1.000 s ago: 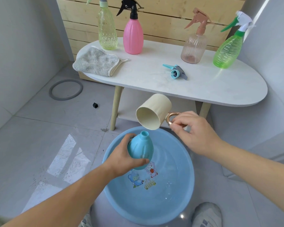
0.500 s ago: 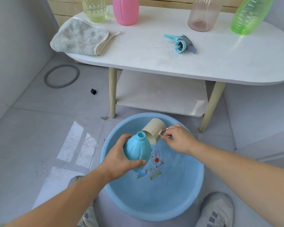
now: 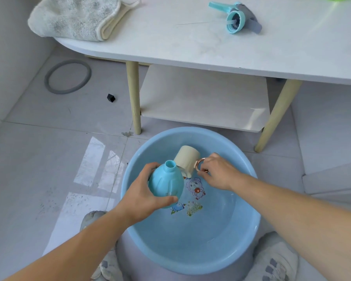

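My left hand [image 3: 144, 196] grips an uncapped light-blue bottle [image 3: 166, 182] over a blue basin [image 3: 227, 254] with water and cartoon prints on its bottom. My right hand [image 3: 217, 173] pinches the copper ring handle of a cream cup [image 3: 187, 160]. The cup is tilted mouth-down into the basin, just behind the bottle's open neck. The cup's mouth is hidden behind the bottle. The bottle's blue spray head [image 3: 235, 18] lies on the white table [image 3: 170, 43].
A grey folded cloth [image 3: 77, 18] lies on the table's left end. The table's lower shelf [image 3: 203, 98] and wooden legs stand just behind the basin. A grey ring [image 3: 68, 76] and a small black block [image 3: 110, 97] lie on the tiled floor. My shoes flank the basin.
The cup came down from above the bottle into the basin and tipped mouth-down. The view dropped and closed in on the basin; the standing spray bottles left the frame.
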Tool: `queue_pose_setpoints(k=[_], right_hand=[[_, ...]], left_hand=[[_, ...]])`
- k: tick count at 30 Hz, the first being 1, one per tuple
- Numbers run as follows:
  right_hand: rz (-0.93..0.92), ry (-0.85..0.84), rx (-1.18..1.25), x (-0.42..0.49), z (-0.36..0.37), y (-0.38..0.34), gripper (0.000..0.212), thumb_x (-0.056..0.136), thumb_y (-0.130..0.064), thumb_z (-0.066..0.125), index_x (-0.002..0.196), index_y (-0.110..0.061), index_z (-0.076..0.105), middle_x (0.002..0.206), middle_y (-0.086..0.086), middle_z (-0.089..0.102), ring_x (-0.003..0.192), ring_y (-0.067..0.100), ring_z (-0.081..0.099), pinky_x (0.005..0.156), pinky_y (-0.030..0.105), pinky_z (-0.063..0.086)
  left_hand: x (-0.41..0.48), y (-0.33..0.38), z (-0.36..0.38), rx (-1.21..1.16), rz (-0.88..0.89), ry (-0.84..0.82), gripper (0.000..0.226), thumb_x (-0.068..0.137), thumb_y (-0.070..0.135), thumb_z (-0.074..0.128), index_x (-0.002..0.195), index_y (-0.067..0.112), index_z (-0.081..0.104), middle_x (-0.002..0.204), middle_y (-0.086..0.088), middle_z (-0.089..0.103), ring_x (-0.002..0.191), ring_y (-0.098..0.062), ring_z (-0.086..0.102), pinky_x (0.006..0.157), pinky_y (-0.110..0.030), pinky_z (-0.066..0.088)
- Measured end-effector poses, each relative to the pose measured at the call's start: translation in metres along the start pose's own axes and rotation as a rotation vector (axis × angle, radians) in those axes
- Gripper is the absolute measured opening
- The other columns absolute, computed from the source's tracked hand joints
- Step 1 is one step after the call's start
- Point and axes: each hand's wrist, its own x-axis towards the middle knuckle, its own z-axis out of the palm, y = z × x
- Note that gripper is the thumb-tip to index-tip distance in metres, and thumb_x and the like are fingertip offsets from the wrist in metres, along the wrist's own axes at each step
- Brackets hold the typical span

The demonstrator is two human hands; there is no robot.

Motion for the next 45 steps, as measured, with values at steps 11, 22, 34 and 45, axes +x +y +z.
queue_pose_setpoints(k=[11,22,34,45], right_hand=[[0.024,-0.026,-0.051,0.001,0.008,0.004,0.032,0.096,-0.039,0.056,0.083,-0.013,0.069,0.080,0.000,0.062,0.099,0.021,0.047,0.084,0.037,0.047],[0.101,-0.097,-0.069,0.000,0.014,-0.004,0.034,0.097,-0.041,0.055,0.082,-0.013,0.067,0.085,0.004,0.063,0.101,0.020,0.046,0.080,0.035,0.046],[0.425,0.029,0.906,-0.021,-0.038,-0.036,0.029,0.095,-0.034,0.061,0.075,-0.015,0.070,0.088,0.003,0.077,0.092,0.025,0.070,0.096,0.041,0.054],[0.274,0.256,1.030,-0.080,-0.147,-0.073,0.029,0.099,-0.020,0.056,0.081,0.002,0.061,0.081,0.008,0.076,0.092,0.027,0.067,0.094,0.040,0.055]], left_hand=[[0.001,-0.006,-0.003,0.000,-0.021,0.007,0.077,0.066,0.022,0.097,0.120,0.046,0.047,0.114,0.017,0.063,0.101,0.007,0.061,0.074,-0.009,0.052],[-0.001,-0.003,-0.005,0.007,-0.005,0.016,0.077,0.067,0.020,0.096,0.124,0.041,0.047,0.115,0.016,0.062,0.100,0.010,0.060,0.074,-0.007,0.050],[-0.011,0.005,-0.014,-0.037,0.058,0.049,0.077,0.065,0.024,0.097,0.119,0.048,0.048,0.116,0.014,0.063,0.099,0.005,0.062,0.074,-0.013,0.052],[-0.026,0.042,-0.021,-0.087,0.142,0.050,0.079,0.066,0.029,0.096,0.123,0.047,0.044,0.116,0.014,0.062,0.100,-0.004,0.066,0.071,-0.016,0.056]])
